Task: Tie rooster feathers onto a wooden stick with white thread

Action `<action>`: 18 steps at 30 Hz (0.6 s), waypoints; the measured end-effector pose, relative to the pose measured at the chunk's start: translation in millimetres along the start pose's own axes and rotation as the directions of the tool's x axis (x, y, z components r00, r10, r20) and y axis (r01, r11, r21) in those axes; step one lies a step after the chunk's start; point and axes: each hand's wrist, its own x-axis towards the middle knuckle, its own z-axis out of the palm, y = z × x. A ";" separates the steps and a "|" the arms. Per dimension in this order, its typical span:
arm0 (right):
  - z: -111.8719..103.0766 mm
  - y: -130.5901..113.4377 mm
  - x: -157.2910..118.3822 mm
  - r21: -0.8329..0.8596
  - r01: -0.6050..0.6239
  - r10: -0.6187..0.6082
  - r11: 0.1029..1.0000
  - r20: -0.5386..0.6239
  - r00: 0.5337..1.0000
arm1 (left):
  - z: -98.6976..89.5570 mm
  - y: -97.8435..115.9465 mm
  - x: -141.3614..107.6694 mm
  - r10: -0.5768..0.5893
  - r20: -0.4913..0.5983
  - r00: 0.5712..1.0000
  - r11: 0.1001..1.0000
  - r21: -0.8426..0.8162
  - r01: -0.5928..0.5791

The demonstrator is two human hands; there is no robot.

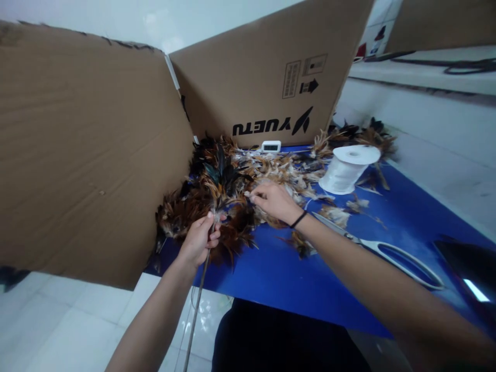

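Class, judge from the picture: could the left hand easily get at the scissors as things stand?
Probably not easily: the right forearm stretches between the left hand and the scissors, and that hand grips a thin rod.

A thin black band circles the right wrist (298,219); dark clothing covers the lap (279,338).

Left hand (201,240) grips thin rod (198,305); right hand (276,201) above feathers (284,173).

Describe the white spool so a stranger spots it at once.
Find the cardboard panel lettered upside-down YUETU, then the blue tabletop below its right end. The white spool stands there; its wide, round, holed top sets it apart from nearby feathers.
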 end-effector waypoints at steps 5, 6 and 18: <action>-30.7 -0.2 -13.1 0.229 0.019 0.030 0.973 -0.209 0.977 | 8.5 -8.2 3.5 -0.056 0.076 0.996 0.998 -0.002 0.056; -33.5 0.0 -14.8 0.247 0.044 0.017 0.968 -0.238 0.971 | 10.8 -9.6 3.6 -0.069 0.093 0.993 0.998 -0.004 0.070; -57.0 -30.0 -51.1 0.294 0.287 -0.231 0.912 -0.210 0.950 | 27.3 -21.3 3.3 -0.059 0.070 0.996 0.998 0.031 0.057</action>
